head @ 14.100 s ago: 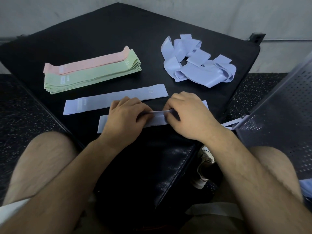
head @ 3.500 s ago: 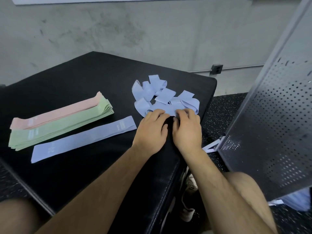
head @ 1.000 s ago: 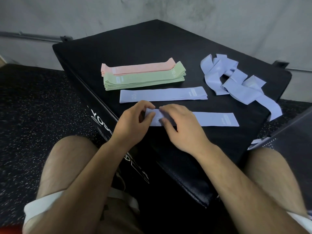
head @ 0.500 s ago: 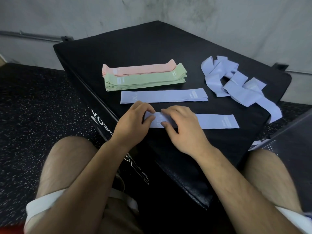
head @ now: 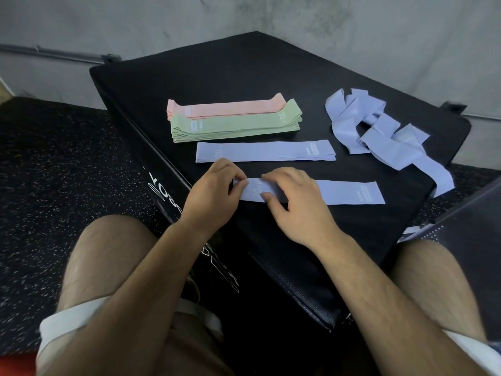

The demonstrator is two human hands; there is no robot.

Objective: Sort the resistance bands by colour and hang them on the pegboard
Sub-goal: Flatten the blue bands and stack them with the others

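Observation:
A flat lilac band (head: 349,192) lies along the near side of the black box (head: 244,66). My left hand (head: 214,191) pinches its left end. My right hand (head: 295,202) pinches the band just right of that, fingers on top and thumb at the near edge. Behind it lies a second flat lilac band (head: 265,151). Further back sits a stack of green bands (head: 235,126) with pink bands (head: 227,108) on top. A tangled heap of lilac bands (head: 379,128) lies at the right, one loop hanging over the box's edge.
A perforated metal pegboard (head: 471,221) leans at the lower right, beside my right knee. The box stands on speckled black rubber flooring (head: 54,169) against a grey concrete wall (head: 271,17). My bare knees flank the box's near corner.
In the last second my hands have stayed on the near lilac band's left end; the printed 20 now shows between them. Before that I drew this band from the heap.

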